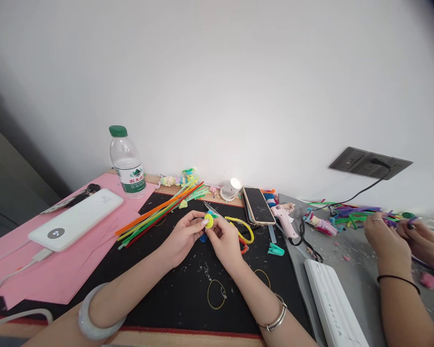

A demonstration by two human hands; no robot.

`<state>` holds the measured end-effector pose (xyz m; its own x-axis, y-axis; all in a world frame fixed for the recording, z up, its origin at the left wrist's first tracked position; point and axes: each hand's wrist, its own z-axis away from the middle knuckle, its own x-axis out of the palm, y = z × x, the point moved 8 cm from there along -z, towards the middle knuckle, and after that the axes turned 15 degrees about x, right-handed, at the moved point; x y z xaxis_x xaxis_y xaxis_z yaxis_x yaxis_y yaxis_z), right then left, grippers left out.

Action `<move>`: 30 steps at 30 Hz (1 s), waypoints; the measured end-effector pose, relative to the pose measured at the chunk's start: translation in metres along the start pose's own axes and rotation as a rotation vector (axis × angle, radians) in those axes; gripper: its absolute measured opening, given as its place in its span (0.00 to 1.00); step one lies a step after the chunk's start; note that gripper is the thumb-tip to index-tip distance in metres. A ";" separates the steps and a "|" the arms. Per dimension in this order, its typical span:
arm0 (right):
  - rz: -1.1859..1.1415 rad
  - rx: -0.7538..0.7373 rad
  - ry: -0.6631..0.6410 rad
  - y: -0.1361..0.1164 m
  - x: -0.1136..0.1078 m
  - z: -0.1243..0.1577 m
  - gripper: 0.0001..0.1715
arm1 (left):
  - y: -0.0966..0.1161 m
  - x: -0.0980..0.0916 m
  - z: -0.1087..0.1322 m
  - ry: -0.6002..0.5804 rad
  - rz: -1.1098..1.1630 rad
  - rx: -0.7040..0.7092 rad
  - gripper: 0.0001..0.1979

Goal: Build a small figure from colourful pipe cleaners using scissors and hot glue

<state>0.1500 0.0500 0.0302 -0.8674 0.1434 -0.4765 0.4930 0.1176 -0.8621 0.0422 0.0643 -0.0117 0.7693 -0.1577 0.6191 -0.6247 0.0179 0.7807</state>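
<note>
A: What underlies the arrangement?

B: A pale wooden tabletop [188, 340] bears a black rectangular mat with red stitched edging [181, 294], probably laid to shield the wood.

A: And the slanting bundle?

B: Loose fuzzy stems in orange, yellow, green and red [159, 212] lie on the mat, left of the hands, presumably kept there for easy reach.

A: How do the hands stand?

B: The left hand [187, 232] and right hand [227, 238] meet over the mat, fingers curled, both grips narrow. Thumbs and fingertips pinch a bright-yellow, round, fuzzy disc [209, 221] from its two sides; the double hold likely steadies so small a piece.

A: And the blue fuzzy tuft [203, 238]?

B: It shows just below the fingertips; whether it joins the disc cannot be told.
</note>
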 end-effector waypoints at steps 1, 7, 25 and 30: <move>0.013 0.003 0.011 0.000 -0.001 0.000 0.08 | 0.000 0.000 0.000 -0.002 0.000 -0.001 0.12; 0.112 -0.012 0.063 0.001 -0.003 0.001 0.08 | 0.001 0.001 0.001 -0.007 -0.041 0.000 0.11; 0.382 -0.035 0.063 -0.003 -0.001 0.000 0.05 | 0.006 -0.011 -0.002 0.092 -0.240 0.026 0.16; 0.285 -0.097 -0.017 -0.004 -0.001 -0.001 0.09 | 0.009 -0.018 -0.004 0.120 -0.230 0.037 0.17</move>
<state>0.1490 0.0506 0.0338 -0.6938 0.1682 -0.7003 0.7202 0.1683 -0.6731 0.0233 0.0714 -0.0148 0.9006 -0.0347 0.4334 -0.4345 -0.0409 0.8997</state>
